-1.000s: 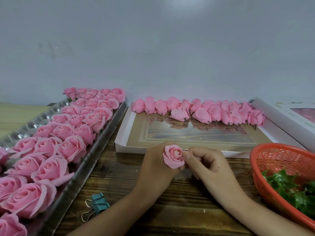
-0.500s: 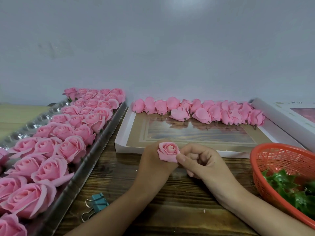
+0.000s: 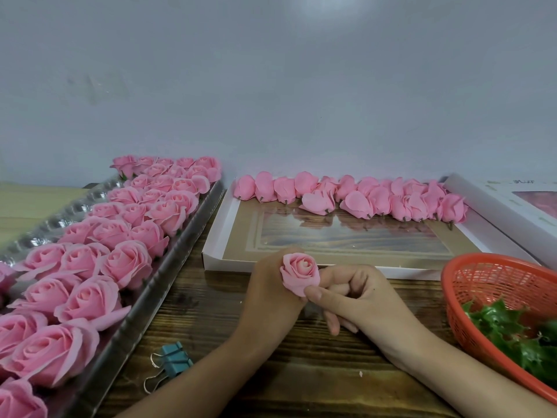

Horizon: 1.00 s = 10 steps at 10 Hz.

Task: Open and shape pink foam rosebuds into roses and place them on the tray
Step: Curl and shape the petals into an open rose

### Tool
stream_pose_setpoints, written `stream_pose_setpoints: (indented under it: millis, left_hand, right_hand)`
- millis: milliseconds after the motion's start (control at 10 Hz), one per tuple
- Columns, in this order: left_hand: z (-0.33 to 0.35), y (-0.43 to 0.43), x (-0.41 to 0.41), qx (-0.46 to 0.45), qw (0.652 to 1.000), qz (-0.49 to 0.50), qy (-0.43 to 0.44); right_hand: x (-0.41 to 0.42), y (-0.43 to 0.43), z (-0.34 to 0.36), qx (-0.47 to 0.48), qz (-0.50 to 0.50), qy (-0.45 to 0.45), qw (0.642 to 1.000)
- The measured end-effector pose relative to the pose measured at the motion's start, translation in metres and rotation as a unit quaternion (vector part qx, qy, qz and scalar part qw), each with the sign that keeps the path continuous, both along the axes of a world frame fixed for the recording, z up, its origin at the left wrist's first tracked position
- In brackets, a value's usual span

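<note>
Pink foam rosebud (image 3: pixel 300 274), partly opened, is held upright just above the wooden counter (image 3: pixel 211 312), seen from the head camera. The person's left grip (image 3: pixel 271 291) clasps it from behind, fingertips hidden by the bloom. The right grip (image 3: pixel 358 297) pinches a lower outer petal between thumb and forefinger, its other fingers curled under. Left of both grips, a long silvery tray (image 3: pixel 168 276) carries rows of opened roses (image 3: pixel 126 262) packed petal to petal. Beyond the grips lies a shallow white box (image 3: pixel 217 236) with a row of closed buds (image 3: pixel 355 197) along its far edge, against a pale wall (image 3: pixel 301 101). Right of the right grip, a red mesh basket (image 3: pixel 497 276) holds green leaves (image 3: pixel 506 327), and a second white box (image 3: pixel 497 203) lies beyond it. Nearer the person than the left grip, just beside the tray, a teal binder clip (image 3: pixel 174 359) lies on the counter.
</note>
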<state>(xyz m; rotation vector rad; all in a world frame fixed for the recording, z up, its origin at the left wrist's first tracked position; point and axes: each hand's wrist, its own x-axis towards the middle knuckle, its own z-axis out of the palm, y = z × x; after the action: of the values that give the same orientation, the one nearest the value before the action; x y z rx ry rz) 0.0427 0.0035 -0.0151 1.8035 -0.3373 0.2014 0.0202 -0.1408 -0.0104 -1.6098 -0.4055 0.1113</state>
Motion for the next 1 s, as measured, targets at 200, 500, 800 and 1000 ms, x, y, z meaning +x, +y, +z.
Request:
stream_pose_setpoints:
  millis: [200, 500, 800, 1000]
  left_hand:
    - [-0.002, 0.002, 0.011, 0.017, 0.998, -0.054, 0.039]
    - [-0.004, -0.003, 0.007, 0.038, 0.995, -0.089, 0.023]
    - [-0.015, -0.009, 0.013, 0.099, 0.992, -0.076, -0.011]
    - [-0.019, -0.002, 0.014, 0.071, 0.992, -0.104, 0.007]
  right_hand:
    - [-0.001, 0.003, -0.004, -0.041, 0.001, -0.042, 0.998]
    - [-0.011, 0.004, 0.002, -0.117, -0.177, -0.327, 0.921]
    - [-0.009, 0.008, 0.001, -0.191, -0.169, -0.373, 0.892]
    - [-0.009, 0.005, 0.002, -0.202, -0.169, -0.362, 0.894]
